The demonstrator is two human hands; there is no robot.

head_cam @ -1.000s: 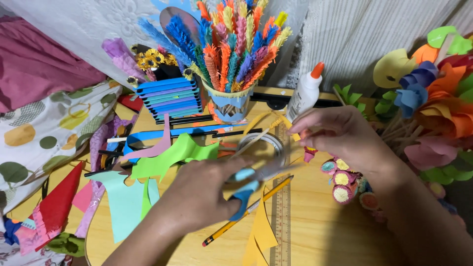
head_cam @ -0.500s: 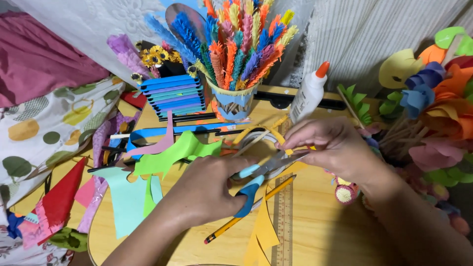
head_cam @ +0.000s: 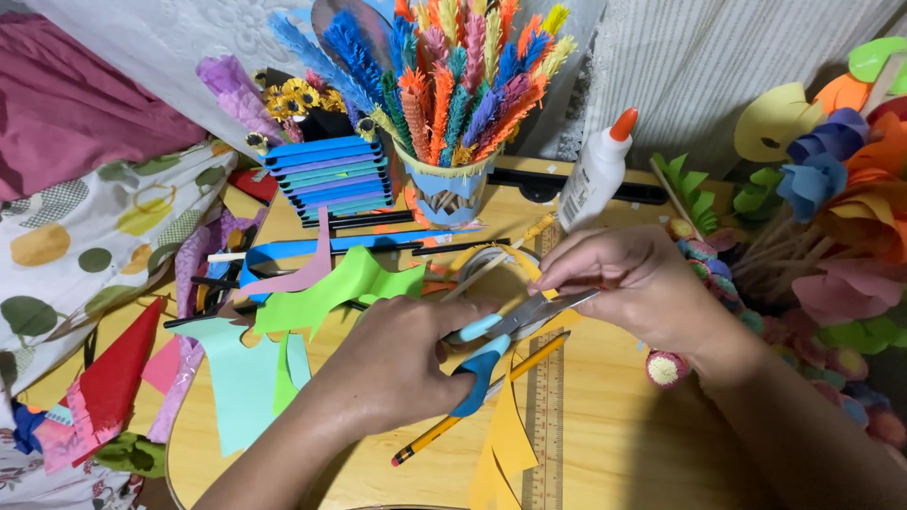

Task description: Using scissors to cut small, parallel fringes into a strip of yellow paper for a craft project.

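Left hand [head_cam: 397, 364] grips blue scissors [head_cam: 491, 345]; blades have closed further into the yellow paper strip [head_cam: 505, 430]. Right hand [head_cam: 628, 283] pinches the strip, shifted slightly toward the worktop [head_cam: 614, 444] middle since a second ago.

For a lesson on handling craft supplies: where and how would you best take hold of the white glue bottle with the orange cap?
Grip the glue bottle around its white body, below the orange cap, coming from the front right. It leans slightly and its body is the widest, plainest part; the paper-quill cup crowds its left, and the right hand is nearest it.
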